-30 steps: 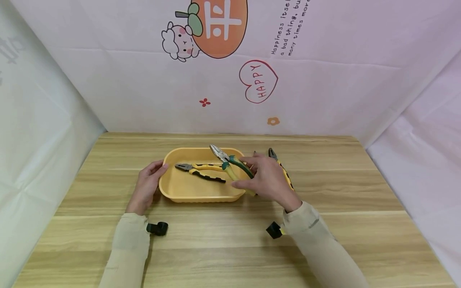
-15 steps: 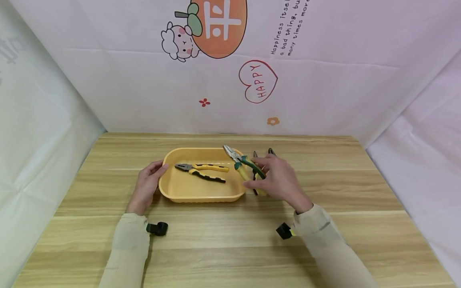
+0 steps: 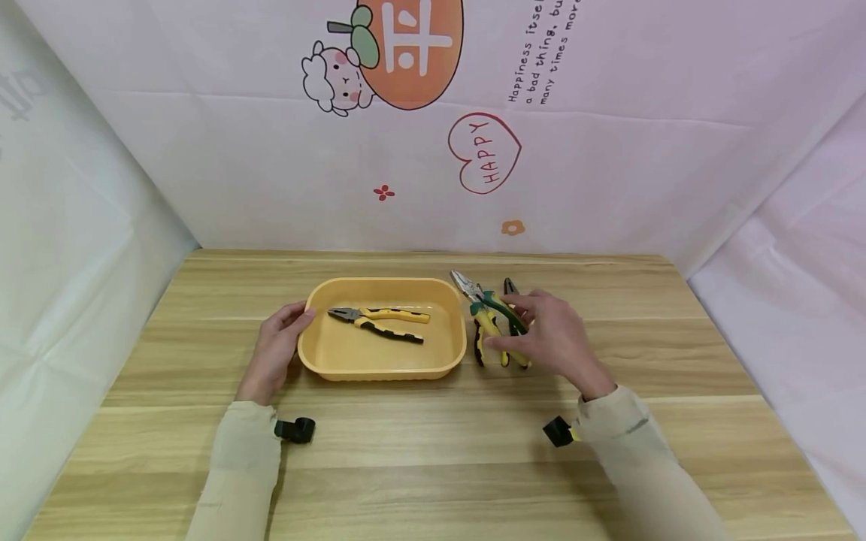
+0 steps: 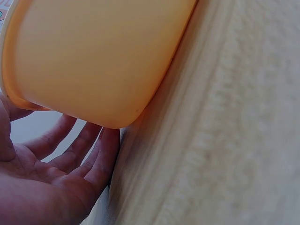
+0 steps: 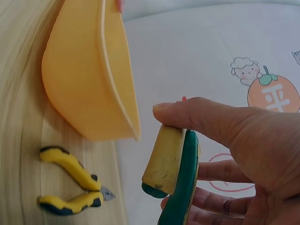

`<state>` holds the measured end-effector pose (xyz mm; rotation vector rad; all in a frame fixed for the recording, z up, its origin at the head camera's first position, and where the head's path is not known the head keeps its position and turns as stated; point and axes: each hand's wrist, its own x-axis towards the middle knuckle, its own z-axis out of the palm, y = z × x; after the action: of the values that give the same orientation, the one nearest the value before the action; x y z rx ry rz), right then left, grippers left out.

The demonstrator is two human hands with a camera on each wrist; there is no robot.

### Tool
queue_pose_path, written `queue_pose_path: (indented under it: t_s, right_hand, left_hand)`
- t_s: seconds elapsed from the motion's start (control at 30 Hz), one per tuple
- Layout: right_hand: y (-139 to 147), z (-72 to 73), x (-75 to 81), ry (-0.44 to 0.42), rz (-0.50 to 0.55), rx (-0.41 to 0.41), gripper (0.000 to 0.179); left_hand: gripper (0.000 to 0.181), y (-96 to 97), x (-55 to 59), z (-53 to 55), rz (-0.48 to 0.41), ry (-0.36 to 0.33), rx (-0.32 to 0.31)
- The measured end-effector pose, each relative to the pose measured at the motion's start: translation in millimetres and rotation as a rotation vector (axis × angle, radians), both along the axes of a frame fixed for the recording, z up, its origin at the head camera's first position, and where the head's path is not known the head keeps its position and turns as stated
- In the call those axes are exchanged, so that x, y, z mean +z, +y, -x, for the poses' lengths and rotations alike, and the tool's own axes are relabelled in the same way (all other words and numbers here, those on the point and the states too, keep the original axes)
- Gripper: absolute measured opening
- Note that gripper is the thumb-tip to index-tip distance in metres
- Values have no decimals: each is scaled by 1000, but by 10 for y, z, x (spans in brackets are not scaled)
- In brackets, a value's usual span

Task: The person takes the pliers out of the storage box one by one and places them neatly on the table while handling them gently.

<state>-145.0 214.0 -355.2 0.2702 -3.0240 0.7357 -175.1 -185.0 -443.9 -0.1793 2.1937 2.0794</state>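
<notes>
My left hand [image 3: 274, 349] holds the left end of a yellow plastic basin [image 3: 379, 368], thumb over the rim and fingers against the outer wall. Inside it lies a pair of combination pliers [image 3: 389, 314] with yellow-and-black handles and spread legs. Just right of the basin, my right hand [image 3: 558, 334] grips another pair of pliers [image 3: 467, 284] by its green-and-yellow handles, silver nose pointing up and left. The right wrist view shows the thumb on the yellow handle [image 5: 164, 154] and fingers behind the green one.
Small yellow-and-black cutters [image 5: 70, 180] lie on the wooden table [image 3: 406, 451] beside the basin. Another pair of dark-nosed pliers [image 3: 510, 286] lies behind my right hand, mostly hidden. A printed white cloth [image 3: 271, 180] hangs at the table's back edge.
My right hand has carried the green-and-yellow pliers rightward, from over the basin to beyond its right end. The left hand, the basin and the pliers inside have stayed put.
</notes>
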Motion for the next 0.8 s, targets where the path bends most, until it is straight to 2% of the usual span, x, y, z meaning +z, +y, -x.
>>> queue_pose_path:
  t_s: [0.23,0.8]
  right_hand:
    - [154,2,-24,4,-13,-8,74]
    - [570,-11,-10,-55,-25,-59,74]
  left_hand:
    - [54,-10,-1,-7,4,-3,-8]
    - [54,-7,-9,9,-5,2,0]
